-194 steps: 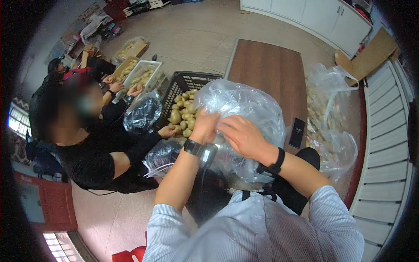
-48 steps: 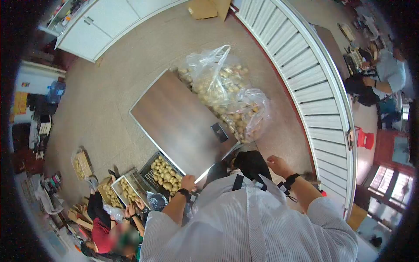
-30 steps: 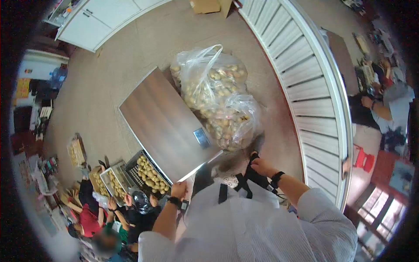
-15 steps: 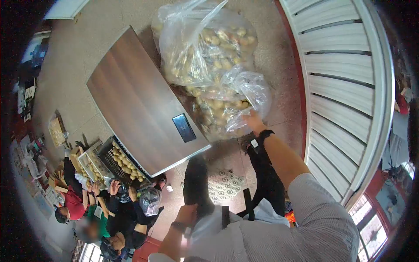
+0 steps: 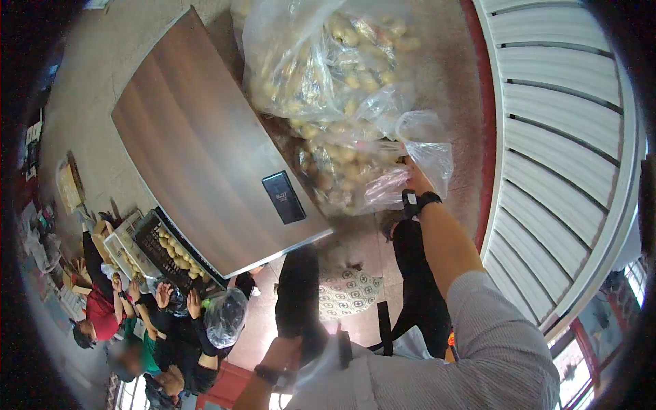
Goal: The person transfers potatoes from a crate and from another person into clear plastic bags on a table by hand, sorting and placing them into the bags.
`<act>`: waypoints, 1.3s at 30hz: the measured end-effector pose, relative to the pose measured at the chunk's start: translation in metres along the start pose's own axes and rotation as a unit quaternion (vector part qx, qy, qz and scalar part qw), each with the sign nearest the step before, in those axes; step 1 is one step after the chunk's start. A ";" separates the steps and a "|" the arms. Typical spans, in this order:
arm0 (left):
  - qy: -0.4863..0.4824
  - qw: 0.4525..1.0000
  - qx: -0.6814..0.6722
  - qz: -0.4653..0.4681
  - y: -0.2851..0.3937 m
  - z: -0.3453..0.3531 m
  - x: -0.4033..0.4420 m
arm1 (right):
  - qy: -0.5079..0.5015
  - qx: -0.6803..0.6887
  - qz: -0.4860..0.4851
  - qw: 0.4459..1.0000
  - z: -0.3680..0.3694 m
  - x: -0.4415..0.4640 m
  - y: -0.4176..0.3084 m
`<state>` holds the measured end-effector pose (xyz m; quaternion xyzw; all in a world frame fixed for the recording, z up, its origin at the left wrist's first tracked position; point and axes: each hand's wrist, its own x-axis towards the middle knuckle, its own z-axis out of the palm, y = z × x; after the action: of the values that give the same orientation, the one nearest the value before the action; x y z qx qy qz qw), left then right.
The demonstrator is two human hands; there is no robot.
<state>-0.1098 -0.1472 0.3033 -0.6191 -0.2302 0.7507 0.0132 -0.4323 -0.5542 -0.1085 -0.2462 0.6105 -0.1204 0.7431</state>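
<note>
My right hand (image 5: 415, 176) is at the edge of a clear plastic bag (image 5: 427, 154) of round, yellowish produce that looks like potatoes (image 5: 335, 164). Its fingers are closed on the bag's film, partly covered by loose plastic. A second, larger clear bag (image 5: 294, 61) of the same produce lies just beyond. My left hand (image 5: 281, 353) is low, against my left thigh; its fingers are too small and indistinct to read. A black phone-like device (image 5: 283, 197) with a lit display lies on the brown wood-grain table (image 5: 205, 137) left of the bags.
A white slatted panel (image 5: 557, 143) stands along the right. A black crate (image 5: 171, 249) of yellowish produce is at the table's left side, with a pale crate (image 5: 126, 249) beside it. Several people sit at the lower left, a co-worker's hands (image 5: 164, 295) near the crates. A patterned stool (image 5: 350, 294) is between my legs.
My right hand has moved forward and right, drawing the bag's film with it. The bag's loose edge has shifted right. My left hand stays by my thigh; the view has shifted slightly.
</note>
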 end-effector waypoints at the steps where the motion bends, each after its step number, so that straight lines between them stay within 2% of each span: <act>1: -0.011 0.999 -0.035 -0.010 0.001 0.001 -0.002 | 0.001 0.000 -0.005 1.000 0.016 -0.017 -0.021; 2: -0.012 0.999 -0.032 -0.004 -0.001 -0.001 0.000 | 0.100 -0.089 -0.017 0.991 0.050 -0.047 -0.053; 3: -0.024 0.993 0.084 0.084 -0.005 -0.003 0.003 | 0.199 -0.176 -0.029 0.964 0.077 -0.077 -0.078; 4: -0.032 0.981 0.144 0.128 -0.005 -0.003 0.001 | 0.094 -0.202 -0.083 0.971 0.087 -0.097 -0.084; 5: -0.034 0.963 0.201 0.174 -0.005 -0.003 0.000 | 0.096 -0.201 -0.089 0.971 0.094 -0.113 -0.086; 6: -0.025 0.982 0.142 0.118 0.002 0.000 -0.004 | 0.033 -0.432 -0.175 0.884 0.099 -0.124 -0.087; 7: -0.016 0.995 0.081 0.060 0.007 0.002 -0.008 | -0.031 -0.632 -0.246 0.734 0.108 -0.138 -0.093; 8: -0.030 0.998 0.023 0.050 0.009 0.004 -0.012 | -0.032 -0.667 -0.242 0.704 0.114 -0.149 -0.101; 9: -0.028 0.998 0.024 0.054 0.012 0.007 -0.015 | -0.030 -0.666 -0.246 0.704 0.124 -0.165 -0.127; 11: 0.013 0.995 0.049 0.085 0.014 0.014 -0.018 | 0.063 -0.701 -0.372 0.605 0.142 -0.191 -0.176; 12: 0.015 0.995 0.050 0.089 0.011 0.014 -0.015 | 0.065 -0.700 -0.375 0.605 0.141 -0.186 -0.183; 14: 0.046 0.998 -0.004 0.031 0.003 0.014 -0.006 | 0.208 -0.727 -0.394 0.522 0.137 -0.164 -0.195; 15: 0.050 0.998 -0.007 0.033 0.002 0.015 -0.007 | 0.206 -0.725 -0.398 0.523 0.134 -0.156 -0.200; 17: 0.051 0.997 0.005 0.052 0.002 0.017 -0.010 | 0.281 -0.761 -0.315 0.494 0.125 -0.140 -0.204; 18: 0.054 0.997 0.003 0.050 0.002 0.017 -0.011 | 0.278 -0.759 -0.316 0.496 0.120 -0.127 -0.204; 19: 0.031 0.996 0.009 0.083 0.001 0.017 -0.013 | 0.203 -0.738 -0.182 0.617 0.115 -0.114 -0.201; 20: 0.006 0.993 0.015 0.114 -0.002 0.018 -0.015 | 0.121 -0.690 -0.038 0.713 0.110 -0.106 -0.192; 21: 0.006 0.994 0.014 0.109 -0.008 0.018 -0.011 | 0.118 -0.691 -0.034 0.713 0.103 -0.101 -0.173; 23: 0.008 0.997 -0.051 0.053 -0.017 0.020 0.002 | 0.118 -0.519 -0.225 0.816 0.094 -0.103 -0.139; 24: 0.006 0.998 -0.059 0.036 -0.010 0.023 -0.004 | 0.119 -0.520 -0.226 0.815 0.092 -0.114 -0.131; 25: 0.005 0.998 -0.058 0.038 -0.019 0.020 0.010 | 0.094 -0.367 -0.186 0.907 0.093 -0.133 -0.121; 26: 0.045 0.942 0.166 0.289 -0.033 0.014 0.039 | 0.065 -0.200 -0.141 0.967 0.096 -0.153 -0.113; 28: 0.010 0.955 0.100 0.277 -0.005 0.029 0.026 | 0.096 -0.139 -0.019 0.985 0.109 -0.209 -0.127; 29: -0.007 0.961 0.067 0.270 0.010 0.038 0.018 | 0.097 -0.136 -0.021 0.986 0.105 -0.227 -0.125; 30: 0.005 0.988 -0.109 0.109 0.042 0.067 -0.020 | 0.039 -0.143 -0.001 0.989 0.097 -0.244 -0.121; 31: 0.043 0.936 0.093 0.336 0.035 0.068 0.018 | -0.018 -0.149 0.018 0.988 0.091 -0.259 -0.119; 33: 0.112 0.825 0.243 0.497 0.053 0.093 0.042 | -0.005 -0.174 0.025 0.984 0.092 -0.281 -0.127; 34: 0.149 0.854 0.195 0.459 0.088 0.123 0.020 | 0.007 -0.203 0.036 0.979 0.096 -0.288 -0.131; 35: 0.152 0.822 0.237 0.495 0.119 0.142 0.001 | 0.006 -0.199 0.033 0.979 0.101 -0.292 -0.132; 36: 0.153 0.789 0.278 0.527 0.144 0.160 -0.009 | -0.002 -0.227 -0.035 0.973 0.106 -0.298 -0.130; 38: 0.213 0.739 0.174 0.615 0.176 0.199 0.013 | -0.008 -0.253 -0.101 0.962 0.103 -0.305 -0.119; 39: 0.205 0.741 0.164 0.618 0.193 0.216 0.023 | -0.027 -0.296 -0.129 0.946 0.099 -0.304 -0.107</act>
<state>-0.2659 -0.3840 0.2396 -0.7527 0.3380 0.4755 -0.3053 -0.3918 -0.4775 0.2174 -0.5346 0.5611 -0.0224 0.6316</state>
